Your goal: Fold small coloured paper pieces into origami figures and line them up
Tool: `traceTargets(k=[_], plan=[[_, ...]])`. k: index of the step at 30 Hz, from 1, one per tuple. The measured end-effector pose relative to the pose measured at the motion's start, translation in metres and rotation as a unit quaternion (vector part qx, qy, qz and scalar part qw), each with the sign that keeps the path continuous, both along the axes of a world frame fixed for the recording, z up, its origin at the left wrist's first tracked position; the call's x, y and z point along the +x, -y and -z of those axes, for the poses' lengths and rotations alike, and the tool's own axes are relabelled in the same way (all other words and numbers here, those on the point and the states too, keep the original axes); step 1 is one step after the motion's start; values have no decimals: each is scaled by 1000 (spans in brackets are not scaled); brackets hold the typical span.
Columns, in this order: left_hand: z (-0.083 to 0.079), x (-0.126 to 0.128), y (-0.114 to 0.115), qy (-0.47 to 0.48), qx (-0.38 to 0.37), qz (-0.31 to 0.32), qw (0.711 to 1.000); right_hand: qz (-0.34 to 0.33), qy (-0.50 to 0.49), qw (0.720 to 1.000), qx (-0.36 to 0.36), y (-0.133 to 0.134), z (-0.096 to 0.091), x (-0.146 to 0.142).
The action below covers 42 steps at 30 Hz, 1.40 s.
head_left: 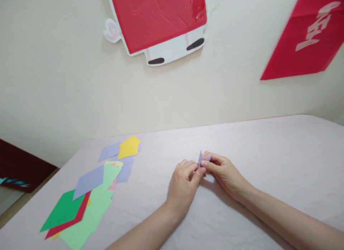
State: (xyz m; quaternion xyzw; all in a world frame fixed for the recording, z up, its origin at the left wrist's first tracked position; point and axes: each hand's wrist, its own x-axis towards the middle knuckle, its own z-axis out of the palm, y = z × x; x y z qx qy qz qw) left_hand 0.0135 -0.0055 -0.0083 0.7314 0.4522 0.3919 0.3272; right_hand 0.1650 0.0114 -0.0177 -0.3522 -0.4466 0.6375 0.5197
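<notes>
A small folded piece of purple paper (200, 159) is pinched between my two hands above the pale table cover (161, 149). Two pointed tips of it stick up, apart from each other; its lower part is hidden by my fingers. My left hand (185, 180) grips the paper's lower left side between thumb and forefinger, the other fingers curled. From the right, my right hand (224, 171) presses its thumb on the front of the paper, with fingers behind it. The fingertips of both hands nearly meet.
Left of my hands lie loose paper sheets: a green sheet (63, 210), a red one (80, 214), light green paper (92, 214), purple paper (88, 180) and a yellow piece (129, 147). Behind the table stands a white wall (172, 96) with a red decoration (161, 19) and a red poster (298, 60).
</notes>
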Motion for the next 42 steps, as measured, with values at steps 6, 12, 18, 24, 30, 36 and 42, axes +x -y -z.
traceTargets(k=[6,12,18,24,30,36,42], plan=[[-2,1,-1,-2,-10,-3,1000,-7,-17,1000,-23,1,2,-2],[-1,2,-3,2,-31,6,999,11,-33,999,-36,1,0,-3],[-4,1,0,-16,-27,8,999,12,-47,998,-40,0,3,-3],[-5,2,2,-37,-16,-8,999,16,-55,998,-36,1,0,-3],[-1,2,-3,-63,-16,13,998,50,-51,997,-22,-1,-7,-1],[1,3,-1,-70,4,-1,998,49,-45,998,-21,-2,-8,0],[0,0,-1,-61,15,-13,998,68,-34,997,-34,-2,-5,0]])
